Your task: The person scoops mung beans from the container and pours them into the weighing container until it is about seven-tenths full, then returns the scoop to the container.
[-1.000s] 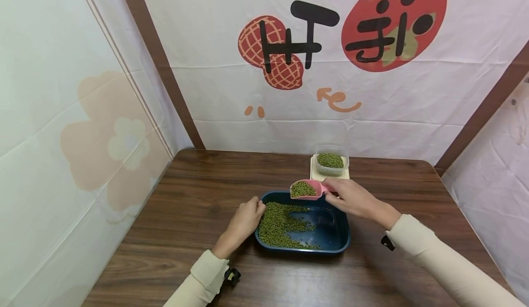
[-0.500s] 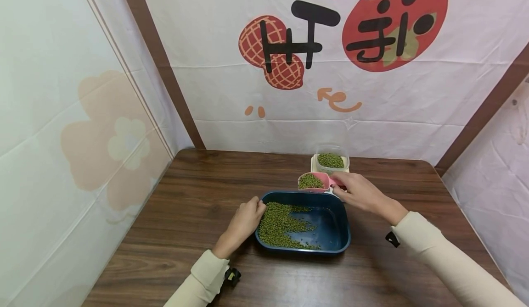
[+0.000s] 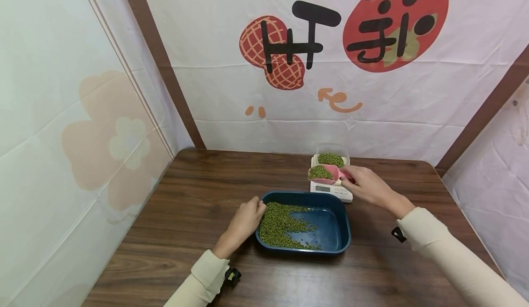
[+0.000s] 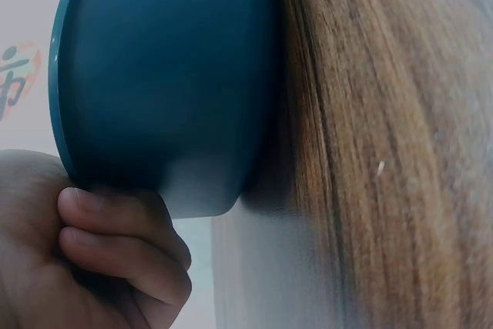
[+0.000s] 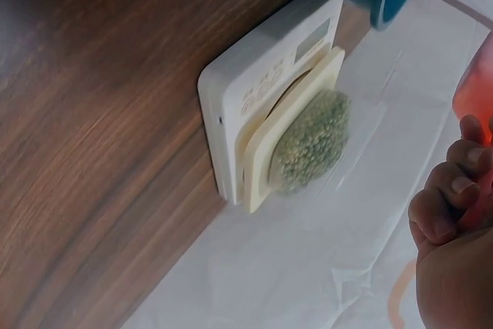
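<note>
My right hand grips the handle of a pink scoop heaped with green mung beans. The scoop is held above the front of a white kitchen scale. On the scale stands a clear plastic container partly filled with mung beans, also visible in the right wrist view as a mound of beans. My left hand holds the left rim of a blue basin, its fingers curled at the edge. Mung beans lie mostly in the basin's left half.
The brown wooden table reaches back to a printed white cloth wall. The scale stands close behind the basin, near the table's back edge.
My right hand has carried the full scoop from over the basin's back rim, back and right, to above the scale, uncovering the scale's display. The left hand and basin stay put.
</note>
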A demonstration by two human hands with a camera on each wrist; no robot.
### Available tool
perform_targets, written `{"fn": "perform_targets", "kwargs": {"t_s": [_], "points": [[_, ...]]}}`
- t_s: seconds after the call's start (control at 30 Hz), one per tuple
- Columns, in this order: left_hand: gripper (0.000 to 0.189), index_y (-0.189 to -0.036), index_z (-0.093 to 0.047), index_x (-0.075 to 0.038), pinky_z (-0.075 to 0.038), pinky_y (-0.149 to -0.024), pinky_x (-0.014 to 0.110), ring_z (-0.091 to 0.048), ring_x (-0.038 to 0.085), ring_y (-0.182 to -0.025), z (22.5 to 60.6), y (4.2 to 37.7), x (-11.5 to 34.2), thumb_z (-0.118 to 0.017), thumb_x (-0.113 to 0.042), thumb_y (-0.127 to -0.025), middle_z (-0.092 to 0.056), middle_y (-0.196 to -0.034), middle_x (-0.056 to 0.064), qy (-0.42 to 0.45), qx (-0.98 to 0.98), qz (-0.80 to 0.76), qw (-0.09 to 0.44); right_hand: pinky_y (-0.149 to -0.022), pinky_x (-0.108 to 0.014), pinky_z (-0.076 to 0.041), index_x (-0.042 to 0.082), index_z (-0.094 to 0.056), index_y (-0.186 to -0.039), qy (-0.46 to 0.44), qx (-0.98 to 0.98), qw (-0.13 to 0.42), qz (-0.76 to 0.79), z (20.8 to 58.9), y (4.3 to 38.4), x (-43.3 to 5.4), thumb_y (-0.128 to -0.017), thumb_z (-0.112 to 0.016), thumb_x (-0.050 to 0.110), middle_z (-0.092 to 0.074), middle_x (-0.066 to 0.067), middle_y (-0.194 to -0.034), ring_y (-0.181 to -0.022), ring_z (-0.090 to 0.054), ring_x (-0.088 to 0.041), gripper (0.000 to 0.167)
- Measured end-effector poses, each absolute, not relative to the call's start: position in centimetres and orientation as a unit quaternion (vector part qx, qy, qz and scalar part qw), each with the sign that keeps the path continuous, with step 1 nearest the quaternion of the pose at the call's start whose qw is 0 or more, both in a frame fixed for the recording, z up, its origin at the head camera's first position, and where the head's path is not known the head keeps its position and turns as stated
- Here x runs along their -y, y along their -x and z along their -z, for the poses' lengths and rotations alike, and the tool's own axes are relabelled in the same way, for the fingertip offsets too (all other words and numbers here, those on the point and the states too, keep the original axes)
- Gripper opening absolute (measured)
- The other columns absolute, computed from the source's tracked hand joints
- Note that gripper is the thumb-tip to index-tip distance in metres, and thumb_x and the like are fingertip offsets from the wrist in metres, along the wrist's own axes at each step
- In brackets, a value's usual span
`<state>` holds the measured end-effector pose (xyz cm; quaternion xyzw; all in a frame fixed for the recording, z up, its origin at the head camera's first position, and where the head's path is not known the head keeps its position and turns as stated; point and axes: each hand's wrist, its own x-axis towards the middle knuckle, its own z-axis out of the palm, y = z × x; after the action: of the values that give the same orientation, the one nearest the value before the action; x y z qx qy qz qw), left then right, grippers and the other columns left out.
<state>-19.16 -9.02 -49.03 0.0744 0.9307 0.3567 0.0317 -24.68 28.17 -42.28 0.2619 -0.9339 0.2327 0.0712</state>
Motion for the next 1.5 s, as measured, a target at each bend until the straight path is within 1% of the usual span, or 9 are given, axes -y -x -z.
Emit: {"fn": "perform_targets", "kwargs": {"t_s": [0.17, 0.33, 0.57, 0.7, 0.8, 1.1, 1.3, 1.5], "points": [[0.034, -0.082, -0.04, -0.012, -0.023, -0.053, 0.027, -0.024, 0.012, -0.053, 49.0, 19.2, 9.0, -0.039, -0.021, -0.115, -0.031, -0.063, -0.002, -0.074, -0.93, -0.359, 0.032, -0.059, -0.028, -0.032, 0.011, -0.064, -0.102, -0.245, 0.939, 0.066, -0.233, 41.9, 25.2, -28.8, -0.102, -0.059, 0.012, -0.042, 0.003, -0.07, -0.061, -0.039, -0.011, 0.006], [0.035, -0.082, -0.041, -0.011, -0.023, -0.052, 0.026, -0.024, 0.012, -0.051, 49.0, 19.2, 9.0, -0.039, -0.021, -0.116, -0.032, -0.062, -0.002, -0.078, -0.93, -0.358, 0.032, -0.06, -0.029, -0.034, 0.011, -0.065, -0.104, -0.232, 0.943, 0.067, -0.231, 41.7, 25.8, -29.5, -0.101, -0.058, 0.012, -0.043, 0.002, -0.071, -0.063, -0.042, -0.012, 0.007], [0.035, -0.083, -0.044, -0.011, -0.023, -0.052, 0.026, -0.025, 0.012, -0.051, 49.0, 19.1, 9.1, -0.038, -0.021, -0.115, -0.033, -0.062, -0.002, -0.079, -0.931, -0.355, 0.031, -0.063, -0.031, -0.036, 0.011, -0.06, -0.096, -0.224, 0.945, 0.073, -0.225, 41.7, 26.4, -30.2, -0.102, -0.058, 0.011, -0.044, 0.0, -0.073, -0.067, -0.045, -0.015, 0.006], [0.034, -0.083, -0.045, -0.011, -0.024, -0.053, 0.026, -0.025, 0.012, -0.051, 48.9, 19.0, 9.1, -0.038, -0.021, -0.115, -0.033, -0.062, -0.002, -0.077, -0.93, -0.359, 0.034, -0.065, -0.033, -0.038, 0.009, -0.061, -0.101, -0.215, 0.948, 0.067, -0.226, 41.6, 26.6, -30.6, -0.103, -0.058, 0.011, -0.046, -0.001, -0.074, -0.069, -0.047, -0.016, 0.005], [0.034, -0.084, -0.045, -0.011, -0.025, -0.053, 0.026, -0.026, 0.013, -0.052, 48.9, 19.0, 9.1, -0.039, -0.021, -0.115, -0.033, -0.062, -0.002, -0.074, -0.93, -0.359, 0.036, -0.064, -0.033, -0.038, 0.008, -0.063, -0.104, -0.21, 0.948, 0.067, -0.229, 41.6, 26.8, -30.8, -0.103, -0.058, 0.012, -0.047, -0.002, -0.074, -0.068, -0.047, -0.017, 0.007], [0.034, -0.084, -0.046, -0.011, -0.025, -0.053, 0.026, -0.027, 0.013, -0.051, 48.7, 18.9, 9.0, -0.04, -0.021, -0.115, -0.034, -0.062, -0.002, -0.075, -0.93, -0.358, 0.036, -0.059, -0.031, -0.036, 0.005, -0.063, -0.105, -0.199, 0.95, 0.058, -0.234, 41.5, 27.5, -31.6, -0.106, -0.057, 0.013, -0.046, -0.002, -0.072, -0.063, -0.044, -0.015, 0.01], [0.034, -0.084, -0.046, -0.01, -0.025, -0.053, 0.027, -0.027, 0.013, -0.052, 48.6, 18.9, 9.1, -0.04, -0.021, -0.115, -0.034, -0.063, -0.002, -0.073, -0.929, -0.361, 0.035, -0.06, -0.032, -0.035, 0.003, -0.062, -0.107, -0.189, 0.952, 0.049, -0.236, 41.4, 28.3, -32.0, -0.107, -0.055, 0.017, -0.046, -0.002, -0.073, -0.064, -0.044, -0.016, 0.016], [0.034, -0.084, -0.046, -0.01, -0.026, -0.053, 0.027, -0.028, 0.013, -0.052, 48.6, 19.0, 9.1, -0.039, -0.022, -0.115, -0.034, -0.063, -0.001, -0.072, -0.929, -0.36, 0.037, -0.061, -0.034, -0.037, 0.002, -0.062, -0.109, -0.18, 0.955, 0.044, -0.231, 41.8, 28.9, -32.2, -0.106, -0.056, 0.016, -0.049, -0.005, -0.075, -0.065, -0.047, -0.018, 0.015]]}}
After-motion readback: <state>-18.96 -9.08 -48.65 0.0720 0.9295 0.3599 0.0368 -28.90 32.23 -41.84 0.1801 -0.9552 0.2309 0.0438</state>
